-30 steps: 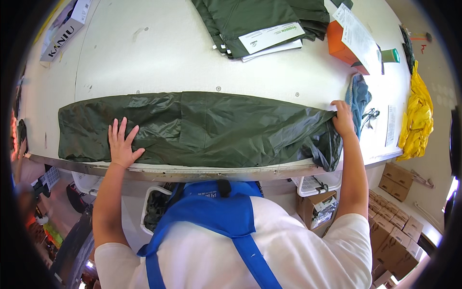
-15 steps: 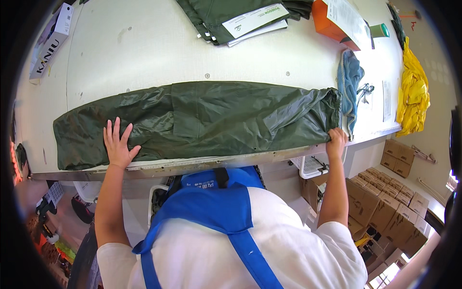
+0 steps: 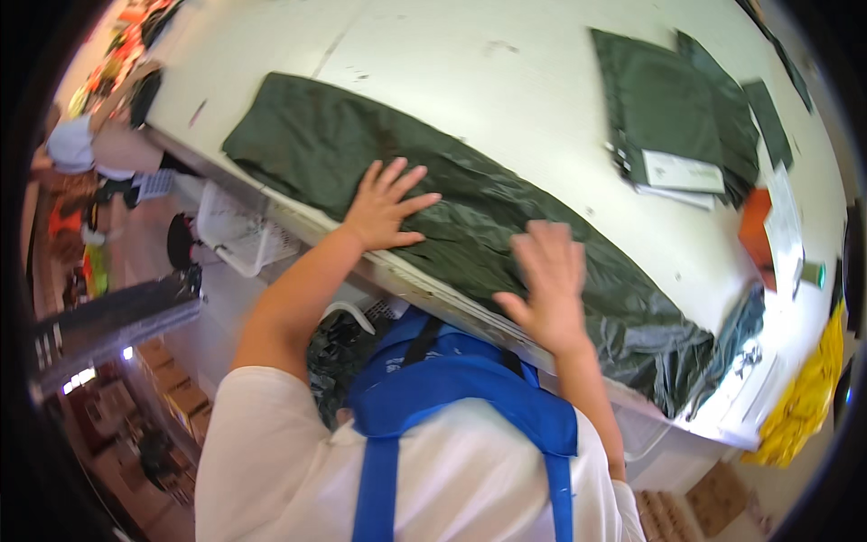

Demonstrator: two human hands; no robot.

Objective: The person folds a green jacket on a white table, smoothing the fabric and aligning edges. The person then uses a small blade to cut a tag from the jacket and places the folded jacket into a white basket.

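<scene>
Head view: right hand (image 3: 546,287) has left the right end of the green garment (image 3: 492,194), now open, blurred over its middle, contact unclear; left hand (image 3: 386,212) flat on it, fingers spread. Garment lies along near edge of table (image 3: 433,68); blue cloth (image 3: 736,330) beside right end, folded green garments (image 3: 664,104) farther back.

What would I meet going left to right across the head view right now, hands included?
White basket, left hand, right hand, white card on the dark green clothes, orange box.
</scene>
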